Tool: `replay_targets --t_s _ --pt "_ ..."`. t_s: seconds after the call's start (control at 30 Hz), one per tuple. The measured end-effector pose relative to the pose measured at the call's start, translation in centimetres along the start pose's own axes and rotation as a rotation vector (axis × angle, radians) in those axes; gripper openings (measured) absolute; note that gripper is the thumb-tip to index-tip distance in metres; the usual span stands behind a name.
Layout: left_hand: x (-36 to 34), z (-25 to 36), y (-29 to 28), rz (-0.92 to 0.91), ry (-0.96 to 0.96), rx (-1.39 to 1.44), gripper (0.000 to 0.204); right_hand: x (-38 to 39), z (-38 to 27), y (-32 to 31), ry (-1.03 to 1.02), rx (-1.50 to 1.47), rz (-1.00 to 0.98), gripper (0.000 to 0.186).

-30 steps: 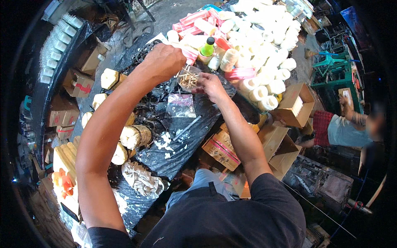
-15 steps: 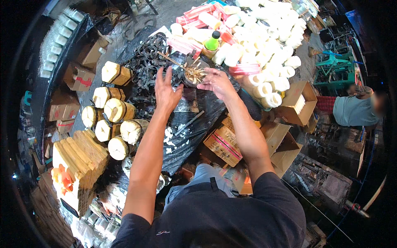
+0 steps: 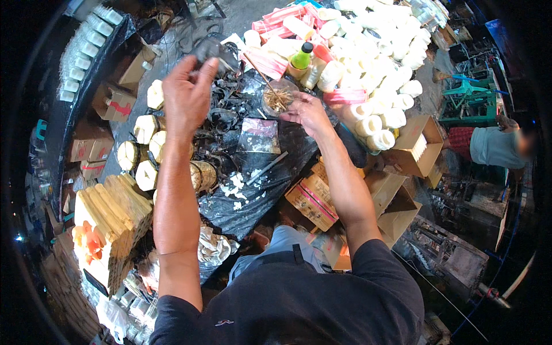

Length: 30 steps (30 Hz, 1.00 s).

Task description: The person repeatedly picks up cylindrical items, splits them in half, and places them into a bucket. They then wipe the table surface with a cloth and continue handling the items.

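My left hand (image 3: 185, 95) is raised over the left part of the table, its fingers closed on a bunch of black, strip-like bands (image 3: 214, 50), blurred by motion. More loose black strips (image 3: 225, 115) lie below and beside it. My right hand (image 3: 310, 115) has its fingers at the side of a round, clear cup (image 3: 266, 103) filled with short, thin wooden sticks. One longer brown stick (image 3: 259, 69) leans out of the cup. A flat, dark square piece (image 3: 259, 136) lies just nearer to me on the black sheet.
Bundles of pale, banded blocks (image 3: 146, 129) stand at left. A green-capped bottle (image 3: 301, 57) stands beyond the cup, beside a heap of white cylinders (image 3: 368, 63) and pink packets (image 3: 276, 20). Cardboard boxes (image 3: 417, 144) are at right, with another person (image 3: 497, 146) farther off.
My left hand has moved away from the cup, up and to the left, carrying black strips. The square piece is now uncovered. My right hand has stayed by the cup.
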<state>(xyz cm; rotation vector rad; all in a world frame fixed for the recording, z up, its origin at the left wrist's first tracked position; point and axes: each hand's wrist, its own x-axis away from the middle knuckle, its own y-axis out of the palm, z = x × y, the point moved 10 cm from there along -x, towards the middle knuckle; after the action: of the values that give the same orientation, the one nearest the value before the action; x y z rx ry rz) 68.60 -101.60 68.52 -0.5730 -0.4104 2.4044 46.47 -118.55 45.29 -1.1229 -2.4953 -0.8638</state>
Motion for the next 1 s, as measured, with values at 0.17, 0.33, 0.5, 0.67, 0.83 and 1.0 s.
replay_targets --t_s 0.17,0.33,0.5,0.67,0.83,1.0 --pt "-0.8 0.1 -4.8 0.112 0.001 -0.340 0.037 -1.3 -0.2 -2.6 -0.031 0.019 0.079 0.059" --pt "1.2 -4.7 -2.7 0.035 0.003 -1.357 0.040 -2.1 -1.9 -0.7 -0.086 -0.013 0.053 0.061" --pt "3.8 -11.7 6.5 -0.415 -0.188 -1.037 0.021 -3.2 -0.6 -2.3 -0.123 -0.064 0.128 0.046" --pt "7.1 -16.8 16.4 -0.432 0.029 -0.677 0.023 -1.7 0.4 -2.9 -0.100 -0.098 0.102 0.060" --pt "8.1 -17.8 21.7 -0.673 0.060 -0.709 0.023 0.8 0.1 -4.5 -0.129 -0.094 0.135 0.052" --pt "8.1 -18.0 21.4 -0.639 0.152 -0.754 0.024 3.5 -0.5 -5.8 -0.140 -0.112 0.184 0.053"
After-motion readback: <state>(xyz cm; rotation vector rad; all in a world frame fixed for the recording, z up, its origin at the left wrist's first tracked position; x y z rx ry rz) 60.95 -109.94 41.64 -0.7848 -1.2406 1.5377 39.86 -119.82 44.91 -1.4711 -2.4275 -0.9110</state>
